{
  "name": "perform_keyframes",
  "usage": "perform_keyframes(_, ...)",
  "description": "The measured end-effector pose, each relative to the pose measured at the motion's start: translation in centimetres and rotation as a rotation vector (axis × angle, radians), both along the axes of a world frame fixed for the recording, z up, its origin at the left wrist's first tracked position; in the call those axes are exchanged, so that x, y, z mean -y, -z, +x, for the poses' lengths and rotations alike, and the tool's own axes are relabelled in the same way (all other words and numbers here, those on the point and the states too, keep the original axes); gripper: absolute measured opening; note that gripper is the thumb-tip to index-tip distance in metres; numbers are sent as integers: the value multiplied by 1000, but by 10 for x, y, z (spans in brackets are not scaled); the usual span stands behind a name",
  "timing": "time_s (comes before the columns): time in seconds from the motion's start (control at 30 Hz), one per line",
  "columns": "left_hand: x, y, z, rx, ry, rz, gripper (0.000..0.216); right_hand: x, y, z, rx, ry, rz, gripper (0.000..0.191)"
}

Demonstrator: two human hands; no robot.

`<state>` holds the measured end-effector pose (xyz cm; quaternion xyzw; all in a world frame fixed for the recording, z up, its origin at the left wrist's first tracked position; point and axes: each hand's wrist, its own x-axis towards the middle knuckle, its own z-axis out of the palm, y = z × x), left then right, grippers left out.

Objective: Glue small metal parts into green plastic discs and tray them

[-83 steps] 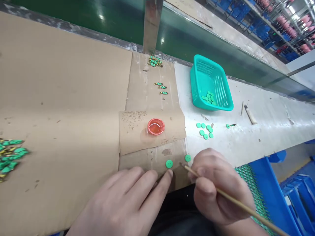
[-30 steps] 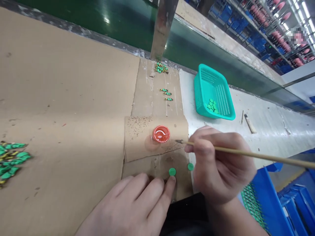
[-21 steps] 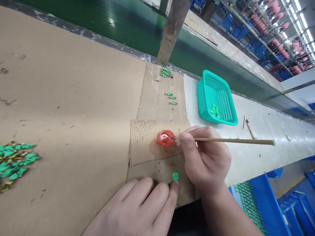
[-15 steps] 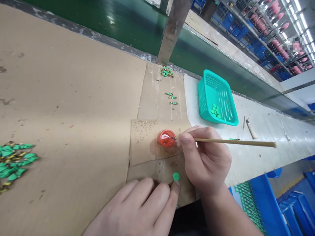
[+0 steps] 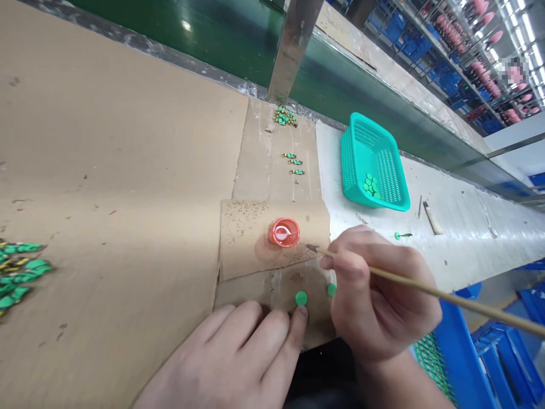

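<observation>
My right hand (image 5: pixel 383 301) is closed round a thin wooden brush (image 5: pixel 426 289). Its dark tip hovers just right of a small red cap of liquid (image 5: pixel 284 232) on a cardboard scrap. My left hand (image 5: pixel 238 358) lies flat on the cardboard with its fingers stretched out. Its fingertip rests against a small green disc (image 5: pixel 301 297). A second green disc (image 5: pixel 331 289) peeks out beside my right hand's knuckles.
A teal basket (image 5: pixel 395 193) with several green discs stands on the white bench at the right. Small green-and-gold pieces lie in a row (image 5: pixel 293 163), in a heap (image 5: pixel 284 116) by a metal post, and at the left edge (image 5: pixel 19 272). Blue crates sit below the bench.
The brush tip has come out of the red cap and drawn back to the right and down. The second green disc shows again. My left hand has stayed put.
</observation>
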<state>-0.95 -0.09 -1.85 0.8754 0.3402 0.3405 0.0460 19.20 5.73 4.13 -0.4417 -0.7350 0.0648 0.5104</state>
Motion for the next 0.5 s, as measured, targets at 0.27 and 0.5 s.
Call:
perform_keyframes(0.27,4,1,-7,5,77,-73,39,61,18,16,-3,7,2,15)
perform_keyframes(0.5,5,3,-11,-74,82,-134,55,61,26,12,-6,9,-3,13)
